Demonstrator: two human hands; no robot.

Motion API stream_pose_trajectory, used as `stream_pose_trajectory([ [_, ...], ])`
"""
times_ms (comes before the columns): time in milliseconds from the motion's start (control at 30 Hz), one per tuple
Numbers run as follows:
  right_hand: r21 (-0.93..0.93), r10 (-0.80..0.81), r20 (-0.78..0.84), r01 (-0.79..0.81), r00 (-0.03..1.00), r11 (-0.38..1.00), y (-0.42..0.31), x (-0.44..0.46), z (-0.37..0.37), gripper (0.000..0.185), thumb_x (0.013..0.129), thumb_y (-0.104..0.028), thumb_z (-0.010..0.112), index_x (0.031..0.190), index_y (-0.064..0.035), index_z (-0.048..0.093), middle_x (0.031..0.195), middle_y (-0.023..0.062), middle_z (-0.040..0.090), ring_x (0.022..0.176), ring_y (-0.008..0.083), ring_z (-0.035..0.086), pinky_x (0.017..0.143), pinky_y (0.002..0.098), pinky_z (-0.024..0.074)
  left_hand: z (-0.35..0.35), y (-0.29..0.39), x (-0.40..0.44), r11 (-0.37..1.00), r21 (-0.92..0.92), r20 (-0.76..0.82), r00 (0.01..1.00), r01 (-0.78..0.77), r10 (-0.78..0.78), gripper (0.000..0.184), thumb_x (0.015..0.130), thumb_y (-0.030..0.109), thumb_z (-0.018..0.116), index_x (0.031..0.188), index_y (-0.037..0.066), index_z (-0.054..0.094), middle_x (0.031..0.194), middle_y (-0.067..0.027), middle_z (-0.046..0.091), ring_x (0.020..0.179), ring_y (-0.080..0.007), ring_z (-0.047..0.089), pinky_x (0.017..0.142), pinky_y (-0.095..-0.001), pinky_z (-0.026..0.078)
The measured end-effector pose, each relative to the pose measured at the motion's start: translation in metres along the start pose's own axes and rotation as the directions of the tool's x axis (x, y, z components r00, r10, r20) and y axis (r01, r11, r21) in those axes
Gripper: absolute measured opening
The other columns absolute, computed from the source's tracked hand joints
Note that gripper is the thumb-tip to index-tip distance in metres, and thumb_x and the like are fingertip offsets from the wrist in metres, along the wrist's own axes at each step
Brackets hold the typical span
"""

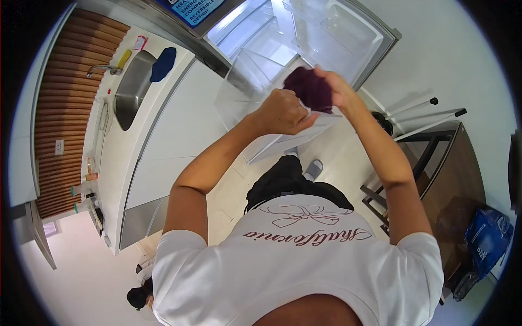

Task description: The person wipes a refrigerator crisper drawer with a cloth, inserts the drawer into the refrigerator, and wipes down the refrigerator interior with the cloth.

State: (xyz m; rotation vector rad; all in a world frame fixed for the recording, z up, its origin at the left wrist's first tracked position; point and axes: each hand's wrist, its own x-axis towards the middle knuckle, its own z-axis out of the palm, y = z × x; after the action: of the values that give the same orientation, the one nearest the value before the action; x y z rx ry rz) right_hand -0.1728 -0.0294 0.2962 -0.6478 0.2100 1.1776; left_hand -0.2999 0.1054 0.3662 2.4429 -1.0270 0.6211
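A clear plastic fridge drawer (247, 76) is held up in front of my body, before the open fridge (353, 32). My left hand (285, 112) is closed in a fist at the drawer's near edge and appears to grip its wall; its fingertips are hidden. On the other side, my right hand (336, 89) holds a dark purple cloth (309, 89) against the drawer, thumb and fingers partly behind the fabric. The cloth is bunched and covers part of the drawer's rim.
To the left runs a counter (130, 146) with a steel sink (133, 89), a tap (103, 70) and a dark blue cloth (163, 64). At right stands a wooden table (462, 179) with a blue bag (486, 239). Another person (142, 293) is at lower left.
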Motion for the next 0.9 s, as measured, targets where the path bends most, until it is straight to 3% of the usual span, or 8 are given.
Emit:
stream_pose_trajectory([
  [67,-0.094,0.315,0.027,-0.312,0.949,0.945,0.026,0.038,-0.014,0.031,0.089,-0.03,0.047,0.096,-0.0006,0.054,0.089,0.0138,0.061,0.082,0.0254,0.059,0.078,0.041,0.0485,0.01,-0.003,-0.003,0.995,-0.047,0.006,0.996,-0.089,0.09,0.041,0.069,0.017,0.067,0.039,0.01,0.04,0.038,-0.0036,0.04,0.037,-0.02,0.04,0.039,-0.032,0.033],
  [133,-0.147,0.383,-0.006,-0.379,0.924,0.914,0.055,0.059,-0.01,0.037,0.089,-0.035,0.048,0.099,0.0004,0.054,0.087,0.0118,0.061,0.077,0.0223,0.059,0.074,0.0372,0.0488,0.022,-0.006,-0.005,0.982,-0.136,0.005,0.991,-0.133,0.135,0.041,0.069,0.017,0.067,0.039,0.009,0.041,0.039,-0.0039,0.041,0.037,-0.02,0.04,0.04,-0.0317,0.033],
  [233,0.142,0.392,0.637,-0.601,0.664,0.787,0.063,0.072,0.008,0.062,0.083,-0.055,0.046,0.103,0.0036,0.055,0.1,0.0141,0.06,0.092,0.0198,0.057,0.084,0.035,0.0454,0.039,-0.011,-0.018,0.957,-0.248,0.048,0.985,-0.151,0.168,0.041,0.069,0.018,0.067,0.039,0.009,0.041,0.039,-0.0039,0.04,0.038,-0.0197,0.041,0.041,-0.0313,0.034],
  [300,-0.054,0.262,0.132,-0.258,0.956,0.965,0.051,0.066,0.024,0.093,0.068,-0.077,0.038,0.11,0.0048,0.05,0.092,0.0155,0.061,0.088,0.0249,0.059,0.082,0.0391,0.0466,0.046,-0.018,-0.025,0.95,-0.284,0.09,0.982,-0.133,0.164,0.041,0.07,0.018,0.067,0.039,0.009,0.041,0.038,-0.0036,0.039,0.037,-0.0195,0.041,0.041,-0.0312,0.034],
  [400,0.137,0.02,0.12,-0.036,0.993,0.99,0.029,0.087,0.023,0.108,0.055,-0.087,0.032,0.111,0.0047,0.049,0.096,0.0156,0.06,0.09,0.0244,0.059,0.082,0.0379,0.0472,0.053,-0.03,-0.033,0.948,-0.294,0.092,0.983,-0.125,0.158,0.041,0.071,0.018,0.066,0.039,0.009,0.042,0.037,-0.003,0.038,0.035,-0.0187,0.04,0.041,-0.0313,0.035],
  [533,0.051,0.058,0.11,-0.064,0.992,0.997,0.025,0.103,0.009,0.087,0.074,-0.072,0.034,0.119,0.0019,0.045,0.108,0.0155,0.058,0.096,0.024,0.058,0.084,0.0372,0.0467,0.067,-0.048,-0.048,0.926,-0.357,0.167,0.967,-0.121,0.19,0.042,0.072,0.019,0.065,0.039,0.01,0.042,0.036,-0.0035,0.039,0.034,-0.0187,0.041,0.04,-0.0304,0.035],
  [600,-0.042,0.115,0.047,-0.113,0.992,0.993,0.034,0.099,0.01,0.052,0.088,-0.046,0.044,0.111,0.0002,0.052,0.101,0.0118,0.06,0.087,0.0199,0.06,0.079,0.0327,0.0483,0.073,-0.059,-0.053,0.921,-0.37,0.171,0.966,-0.118,0.193,0.042,0.072,0.019,0.065,0.038,0.01,0.042,0.036,-0.0036,0.04,0.034,-0.0187,0.041,0.04,-0.03,0.035],
  [900,-0.27,0.069,-0.042,-0.078,0.997,0.96,0.012,0.08,-0.007,0.026,0.084,-0.017,0.058,0.104,-0.0012,0.055,0.091,0.0066,0.06,0.084,0.0144,0.058,0.077,0.0282,0.0486,0.064,-0.1,-0.065,0.903,-0.425,0.101,0.989,-0.058,0.111,0.041,0.069,0.015,0.067,0.039,0.011,0.04,0.037,-0.0022,0.039,0.032,-0.0177,0.039,0.036,-0.0286,0.032],
])
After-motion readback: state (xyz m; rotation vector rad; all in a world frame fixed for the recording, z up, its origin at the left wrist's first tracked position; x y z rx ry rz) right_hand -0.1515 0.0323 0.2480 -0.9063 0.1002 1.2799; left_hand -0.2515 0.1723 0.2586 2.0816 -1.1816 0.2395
